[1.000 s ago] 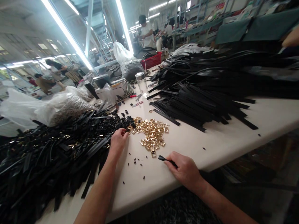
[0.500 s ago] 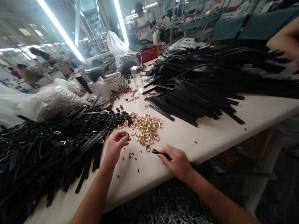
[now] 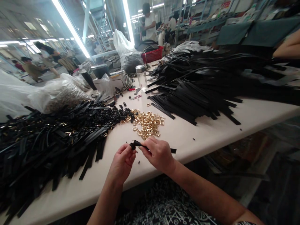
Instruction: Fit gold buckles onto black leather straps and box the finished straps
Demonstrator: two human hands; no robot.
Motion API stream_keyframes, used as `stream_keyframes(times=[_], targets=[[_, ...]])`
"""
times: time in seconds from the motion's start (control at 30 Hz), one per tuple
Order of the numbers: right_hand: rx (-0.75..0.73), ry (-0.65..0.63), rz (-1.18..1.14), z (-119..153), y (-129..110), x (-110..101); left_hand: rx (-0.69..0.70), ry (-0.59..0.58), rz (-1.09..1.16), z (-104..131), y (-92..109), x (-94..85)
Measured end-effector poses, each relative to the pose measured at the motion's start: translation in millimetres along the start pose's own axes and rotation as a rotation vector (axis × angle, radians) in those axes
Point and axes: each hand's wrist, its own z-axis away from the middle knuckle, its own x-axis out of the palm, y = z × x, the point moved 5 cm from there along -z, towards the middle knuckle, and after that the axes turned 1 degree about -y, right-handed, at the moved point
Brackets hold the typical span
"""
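2 hands meeting over table, small black loop against black strap.
Left hand: fingertips pinched on the loop. Right hand: fingers closed around the strap, its tapered tip at the loop; whether the tip is inside the loop cannot be resolved. Both pieces sit just nearside of the gold buckles, above the tabletop. Left: heap of finished-looking buckled straps. Right: pile of flat black strips. 1 clear bottle stands behind the buckles.
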Motion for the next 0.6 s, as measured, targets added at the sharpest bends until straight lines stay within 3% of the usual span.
stream_keyframes(times=[0.27,0.5,0.6], targets=[[-0.097,-0.075,-0.072,14,-11,-8,0.031,-0.044,-0.052,13,-7,-0.8],[-0.229,-0.241,-0.164,41,-17,-16,-0.056,-0.353,-0.423,31,-14,-7.0],[-0.129,-0.230,-0.266,53,-14,-10,-0.067,-0.352,-0.479,36,-19,-10.1]])
